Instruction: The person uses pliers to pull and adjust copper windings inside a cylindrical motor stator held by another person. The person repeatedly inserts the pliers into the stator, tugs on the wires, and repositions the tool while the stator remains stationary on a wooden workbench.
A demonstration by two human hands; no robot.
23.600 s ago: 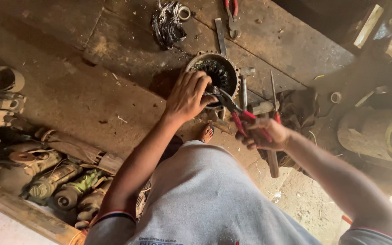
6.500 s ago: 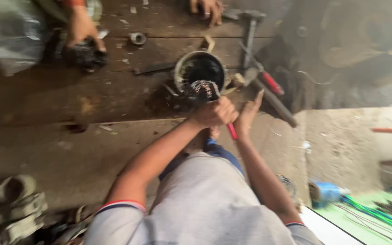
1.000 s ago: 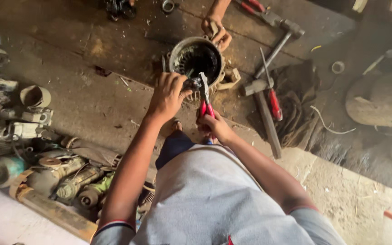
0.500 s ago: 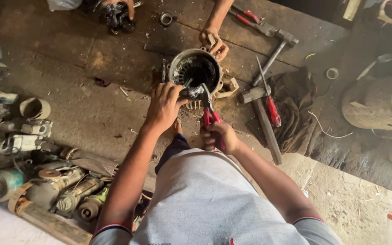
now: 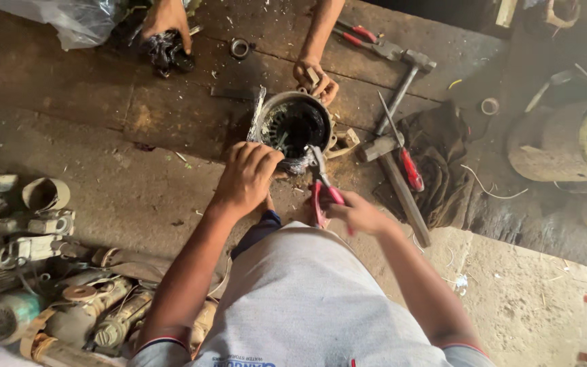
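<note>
Round metal motor housing point(image 5: 297, 122) sits open side up on the worn wooden surface point(image 5: 90, 95), just ahead of the person's knees. Inside it: dark windings packed around the wall, with a bundle of wire ends rising at the near rim. The bottom of the housing is too dark to make out.

Left hand point(image 5: 249, 177): fingers curled and pressed together over the near rim of the housing, pinching the wire bundle there. What exactly lies under the fingertips is hidden by the hand itself.

Right hand point(image 5: 358, 212): closed around the red handles of a pair of pliers point(image 5: 321, 180). The plier nose points up to the near rim of the housing, beside the left hand; whether the nose bites on wire cannot be told.

A second person's hand point(image 5: 315, 75) rests on the far rim of the housing, the arm cut off by the top edge. Another hand point(image 5: 166, 20) at the top left presses on a dark tangled clump point(image 5: 164, 51).

Right of the housing: a hammer point(image 5: 399, 102), a red-handled screwdriver point(image 5: 402, 149) and a flat metal bar point(image 5: 405, 197) lie together, partly overlapping. A second pair of red pliers point(image 5: 365, 39) lies at the far edge. A small ring point(image 5: 239, 47) lies near the clump.

Lower left: a heap of old motor parts point(image 5: 28, 272), partly cut off by the frame. A large cylinder point(image 5: 572, 143) at the right is cut off too.
</note>
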